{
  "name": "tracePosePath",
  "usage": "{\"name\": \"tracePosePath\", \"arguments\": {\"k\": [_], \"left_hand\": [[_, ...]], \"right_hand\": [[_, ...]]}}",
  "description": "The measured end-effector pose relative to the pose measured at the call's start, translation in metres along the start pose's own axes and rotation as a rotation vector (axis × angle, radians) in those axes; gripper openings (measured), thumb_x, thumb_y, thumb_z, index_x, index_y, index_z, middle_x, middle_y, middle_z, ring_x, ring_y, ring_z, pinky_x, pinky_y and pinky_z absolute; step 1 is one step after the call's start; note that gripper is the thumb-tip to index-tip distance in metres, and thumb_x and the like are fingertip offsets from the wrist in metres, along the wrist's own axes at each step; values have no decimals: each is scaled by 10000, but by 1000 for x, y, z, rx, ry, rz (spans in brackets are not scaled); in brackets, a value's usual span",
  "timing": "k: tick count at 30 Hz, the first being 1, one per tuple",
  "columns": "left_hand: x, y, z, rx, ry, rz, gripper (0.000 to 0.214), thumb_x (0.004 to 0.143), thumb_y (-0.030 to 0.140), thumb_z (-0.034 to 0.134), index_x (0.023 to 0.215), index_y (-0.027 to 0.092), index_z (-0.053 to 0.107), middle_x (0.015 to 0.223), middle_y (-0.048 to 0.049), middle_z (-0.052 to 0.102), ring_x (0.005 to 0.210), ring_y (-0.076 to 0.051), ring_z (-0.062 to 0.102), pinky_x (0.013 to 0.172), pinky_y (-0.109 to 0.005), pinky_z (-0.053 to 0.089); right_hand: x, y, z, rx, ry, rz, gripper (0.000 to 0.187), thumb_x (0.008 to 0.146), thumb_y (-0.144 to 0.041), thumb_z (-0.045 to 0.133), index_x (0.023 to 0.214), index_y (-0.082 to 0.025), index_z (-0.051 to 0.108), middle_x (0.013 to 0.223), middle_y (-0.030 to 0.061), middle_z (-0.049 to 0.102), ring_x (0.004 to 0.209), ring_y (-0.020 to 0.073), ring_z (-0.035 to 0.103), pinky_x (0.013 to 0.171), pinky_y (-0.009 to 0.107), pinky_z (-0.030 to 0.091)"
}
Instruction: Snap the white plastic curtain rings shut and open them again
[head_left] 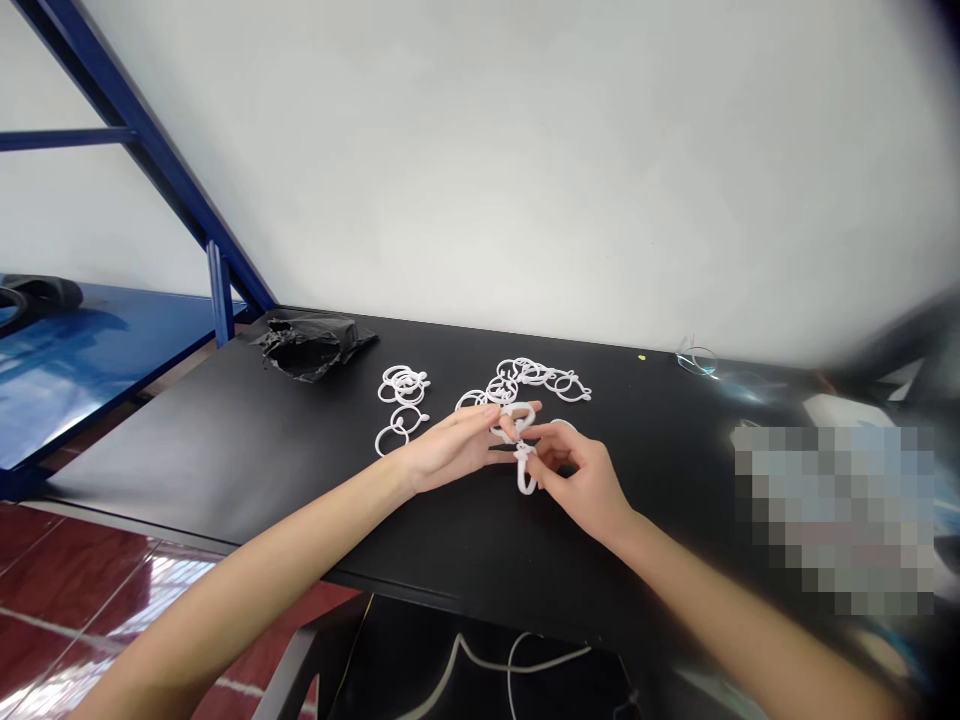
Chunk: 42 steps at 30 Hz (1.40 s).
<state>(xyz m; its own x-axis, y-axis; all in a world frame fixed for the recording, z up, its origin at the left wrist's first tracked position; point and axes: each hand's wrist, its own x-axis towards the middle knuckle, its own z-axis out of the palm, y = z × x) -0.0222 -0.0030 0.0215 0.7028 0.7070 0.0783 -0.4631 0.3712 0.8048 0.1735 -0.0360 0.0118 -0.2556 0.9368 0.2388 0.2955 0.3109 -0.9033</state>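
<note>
My left hand [461, 440] is over the middle of the black table, palm turned inward, its thumb and fingers closed on a white plastic ring [525, 408]. Facing it, my right hand [581, 475] pinches a second white ring [526, 478] that hangs just below the first. The two rings meet between my fingertips; whether they are linked is hidden. Behind my hands lies a loose pile of similar white rings [536, 372], some with small knobs. To the left is a smaller group of rings [403, 384], with two overlapping rings [391, 438] nearer me.
A crumpled black plastic bag [315, 345] lies open-mouthed at the table's back left. Eyeglasses [697, 360] rest near the wall at right, and a blurred-out item [840, 520] lies in front of them. A blue metal frame [150, 130] stands left. Cables [517, 665] hang below the black table [247, 440].
</note>
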Motion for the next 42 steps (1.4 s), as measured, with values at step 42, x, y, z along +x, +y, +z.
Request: {"name": "tracePosePath", "arguments": {"k": [42], "left_hand": [[-1,24,-10,391,149,-159,369,915,477,564,869,150,727,1067,-107,683,1179,-255,558,963,-384,487]], "right_hand": [[11,0,-36,-449,-183,-219,137,881,-295,583,784,-219,641,510,-76,326,451,89,323,490,237,301]]}}
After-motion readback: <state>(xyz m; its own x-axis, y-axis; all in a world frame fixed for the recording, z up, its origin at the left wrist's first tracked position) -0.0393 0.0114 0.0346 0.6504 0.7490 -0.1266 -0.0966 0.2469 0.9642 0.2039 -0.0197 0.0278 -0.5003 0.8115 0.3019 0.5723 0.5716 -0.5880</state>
